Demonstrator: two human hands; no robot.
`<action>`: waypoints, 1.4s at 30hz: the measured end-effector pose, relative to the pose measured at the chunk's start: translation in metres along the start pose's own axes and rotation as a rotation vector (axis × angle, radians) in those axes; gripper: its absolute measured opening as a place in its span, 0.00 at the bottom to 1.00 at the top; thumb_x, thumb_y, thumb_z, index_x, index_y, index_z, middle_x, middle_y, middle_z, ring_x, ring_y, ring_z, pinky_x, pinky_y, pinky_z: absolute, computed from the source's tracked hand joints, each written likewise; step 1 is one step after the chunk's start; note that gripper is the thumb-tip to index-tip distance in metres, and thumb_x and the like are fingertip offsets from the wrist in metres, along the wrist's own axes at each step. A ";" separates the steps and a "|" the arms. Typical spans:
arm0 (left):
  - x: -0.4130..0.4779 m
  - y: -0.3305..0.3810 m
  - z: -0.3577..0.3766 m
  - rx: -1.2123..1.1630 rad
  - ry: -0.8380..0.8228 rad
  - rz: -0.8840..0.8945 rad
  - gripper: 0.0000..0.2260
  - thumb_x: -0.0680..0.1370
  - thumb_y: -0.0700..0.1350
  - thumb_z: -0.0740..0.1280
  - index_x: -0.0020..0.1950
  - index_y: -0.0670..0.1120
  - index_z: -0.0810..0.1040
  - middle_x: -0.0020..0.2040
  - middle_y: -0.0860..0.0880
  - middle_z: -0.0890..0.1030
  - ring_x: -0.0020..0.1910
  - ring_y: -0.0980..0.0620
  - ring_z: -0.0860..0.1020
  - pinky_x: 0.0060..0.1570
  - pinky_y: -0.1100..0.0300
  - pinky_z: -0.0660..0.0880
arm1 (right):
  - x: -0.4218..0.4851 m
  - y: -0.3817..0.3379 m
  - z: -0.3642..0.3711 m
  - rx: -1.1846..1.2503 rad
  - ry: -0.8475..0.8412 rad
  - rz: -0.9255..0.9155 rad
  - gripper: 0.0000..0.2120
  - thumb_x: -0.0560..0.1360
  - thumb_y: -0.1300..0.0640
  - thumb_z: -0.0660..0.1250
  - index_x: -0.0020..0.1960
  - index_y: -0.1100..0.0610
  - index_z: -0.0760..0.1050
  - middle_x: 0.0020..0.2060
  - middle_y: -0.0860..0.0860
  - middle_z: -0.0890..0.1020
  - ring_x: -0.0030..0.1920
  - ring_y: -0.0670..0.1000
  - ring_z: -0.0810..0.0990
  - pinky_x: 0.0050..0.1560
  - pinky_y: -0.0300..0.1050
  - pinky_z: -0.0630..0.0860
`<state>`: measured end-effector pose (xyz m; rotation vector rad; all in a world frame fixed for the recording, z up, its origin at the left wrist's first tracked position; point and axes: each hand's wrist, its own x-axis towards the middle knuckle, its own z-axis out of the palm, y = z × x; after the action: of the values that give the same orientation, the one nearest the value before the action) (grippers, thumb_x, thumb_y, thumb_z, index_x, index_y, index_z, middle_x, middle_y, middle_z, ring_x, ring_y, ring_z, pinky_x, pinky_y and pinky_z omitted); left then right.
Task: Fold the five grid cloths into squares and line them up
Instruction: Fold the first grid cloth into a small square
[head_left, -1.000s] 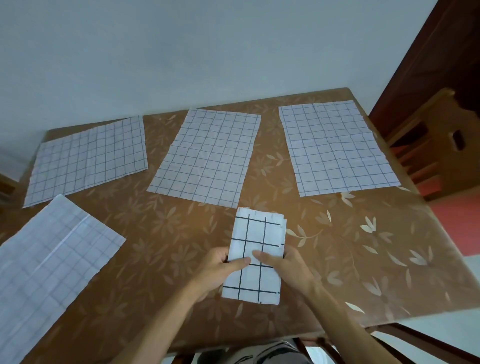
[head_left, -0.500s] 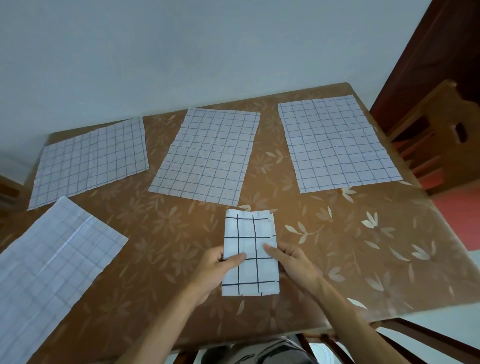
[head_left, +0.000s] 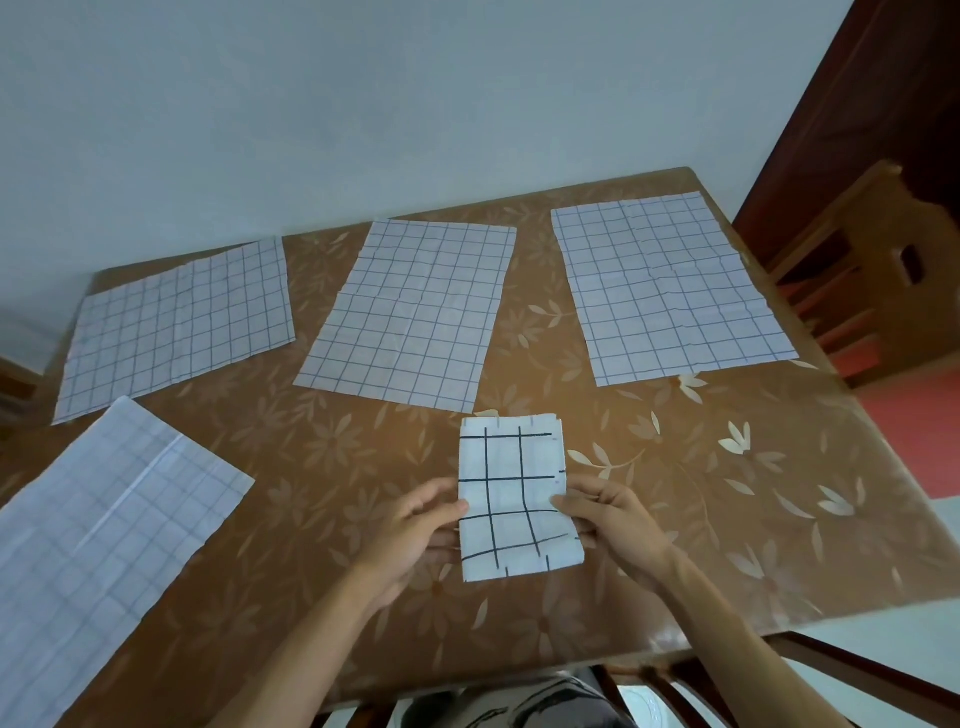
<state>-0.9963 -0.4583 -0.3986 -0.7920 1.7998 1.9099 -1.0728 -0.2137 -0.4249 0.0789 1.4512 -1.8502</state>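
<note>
Near-left cloth (head_left: 93, 530) ran off the frame's left edge, its grid faint. Far-left cloth (head_left: 176, 322) and middle cloth (head_left: 410, 312) lay flat on the table (head_left: 727, 493). Left hand (head_left: 415, 530) pinched the folded cloth (head_left: 514, 499) at its left edge, thumb on top, other fingers partly hidden beneath. Right hand (head_left: 618, 530) pinched the right edge likewise. That cloth sat near the table's front edge, just in front of the middle cloth. Right cloth (head_left: 665, 286) lay flat, far right.

Brown floral table (head_left: 675, 493) carries four spread grid cloths (head_left: 410, 312), one folded cloth (head_left: 511, 467)
</note>
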 end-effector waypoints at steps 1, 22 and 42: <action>0.001 0.000 0.002 -0.051 -0.003 -0.003 0.12 0.79 0.42 0.69 0.62 0.49 0.79 0.55 0.43 0.85 0.52 0.40 0.84 0.53 0.43 0.79 | 0.000 0.000 0.001 0.036 0.004 -0.004 0.10 0.80 0.69 0.63 0.58 0.68 0.80 0.36 0.55 0.85 0.31 0.47 0.82 0.29 0.37 0.76; 0.025 -0.074 0.014 0.862 0.301 0.373 0.21 0.78 0.48 0.70 0.70 0.55 0.71 0.67 0.59 0.72 0.67 0.58 0.72 0.65 0.63 0.70 | 0.026 0.076 -0.005 -0.627 0.257 0.025 0.16 0.77 0.57 0.71 0.63 0.51 0.74 0.44 0.46 0.86 0.45 0.45 0.85 0.48 0.47 0.84; 0.048 -0.154 0.007 1.493 0.046 0.429 0.31 0.81 0.55 0.58 0.81 0.50 0.51 0.82 0.46 0.54 0.80 0.45 0.54 0.71 0.39 0.61 | 0.053 0.165 0.016 -1.651 0.130 -0.342 0.32 0.81 0.44 0.55 0.79 0.59 0.55 0.79 0.55 0.56 0.78 0.55 0.58 0.76 0.50 0.47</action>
<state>-0.9360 -0.4411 -0.5471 0.1192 2.7518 0.2423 -1.0063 -0.2646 -0.5772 -0.8829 2.7090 -0.3540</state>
